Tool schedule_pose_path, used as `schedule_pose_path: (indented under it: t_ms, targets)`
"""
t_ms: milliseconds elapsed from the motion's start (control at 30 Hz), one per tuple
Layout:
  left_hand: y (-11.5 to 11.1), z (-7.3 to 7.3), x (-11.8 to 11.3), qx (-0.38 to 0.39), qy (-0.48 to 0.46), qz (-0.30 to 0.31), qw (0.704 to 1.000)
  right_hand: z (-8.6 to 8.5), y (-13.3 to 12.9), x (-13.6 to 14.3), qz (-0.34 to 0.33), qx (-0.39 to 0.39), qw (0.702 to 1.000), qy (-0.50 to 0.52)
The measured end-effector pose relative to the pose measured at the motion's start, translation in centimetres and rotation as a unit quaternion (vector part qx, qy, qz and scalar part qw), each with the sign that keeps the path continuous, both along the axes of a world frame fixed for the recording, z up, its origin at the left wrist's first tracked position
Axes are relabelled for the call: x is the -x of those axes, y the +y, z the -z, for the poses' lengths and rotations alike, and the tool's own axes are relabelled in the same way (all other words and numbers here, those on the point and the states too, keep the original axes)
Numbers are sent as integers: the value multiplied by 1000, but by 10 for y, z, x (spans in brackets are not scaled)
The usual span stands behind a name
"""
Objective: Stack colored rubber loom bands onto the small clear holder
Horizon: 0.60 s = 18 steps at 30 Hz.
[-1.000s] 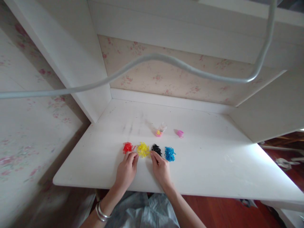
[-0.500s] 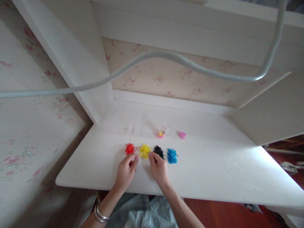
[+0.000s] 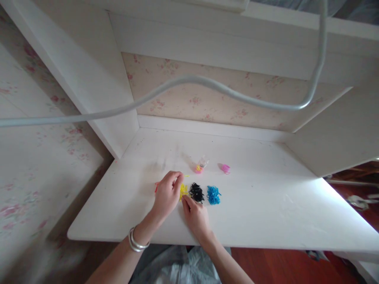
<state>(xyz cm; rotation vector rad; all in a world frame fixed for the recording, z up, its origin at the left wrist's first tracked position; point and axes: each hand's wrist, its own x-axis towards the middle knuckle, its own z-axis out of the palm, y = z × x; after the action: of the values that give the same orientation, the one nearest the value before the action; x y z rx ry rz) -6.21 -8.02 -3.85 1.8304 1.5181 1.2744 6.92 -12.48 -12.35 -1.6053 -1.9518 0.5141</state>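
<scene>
My left hand (image 3: 168, 194) is closed in a pinch over the left part of the piles, with a thin yellow rubber band (image 3: 186, 176) showing at its fingertips. It covers most of the red pile (image 3: 156, 187) and part of the yellow pile (image 3: 183, 190). At the near edge of the yellow bands, my right hand (image 3: 196, 217) has thumb and forefinger pressed together; whatever may be between them is too small to see. Just right of the yellow lies a pile of black bands (image 3: 196, 192), then a blue pile (image 3: 213, 195).
Behind the piles, a small clear bag (image 3: 203, 162) has pink and yellow pieces at its near end. A pink bundle (image 3: 225, 169) lies to its right on the white desk (image 3: 266, 213). A pale cable (image 3: 189, 79) crosses the view above the desk.
My left hand has moved forward and to the right, now covering much of the red pile, and a yellow band shows at its fingertips. My right hand has shifted slightly nearer me.
</scene>
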Motion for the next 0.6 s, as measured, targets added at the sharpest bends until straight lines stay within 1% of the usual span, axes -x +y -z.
schedule_pose_path:
  t_ms: [67,100,133,200,267,367,467,600]
  targets:
    - [20,-17,-14,-36,24,22,999,-1,0,-1,-4,-4,1000,-16]
    - [30,-23,-21,-52,39,32,997,-2,0,-1,-4,-6,1000,-25]
    - [39,-27,-28,-63,54,41,996,-3,-1,-2,-3,-8,999,-32]
    - [55,-31,-40,-77,88,48,992,-5,-1,-3,-2,-10,999,-46]
    - [67,-31,-50,-79,129,42,988,-6,-2,-4,0,-12,998,-54]
    - [77,-27,-61,-70,194,21,978,-7,-3,-5,-1,-15,999,-52]
    - [80,-24,-66,-57,237,12,970,-7,-3,-7,-5,-14,998,-54]
    - [81,-22,-70,-48,265,20,963,-7,-3,-8,-14,-12,998,-57]
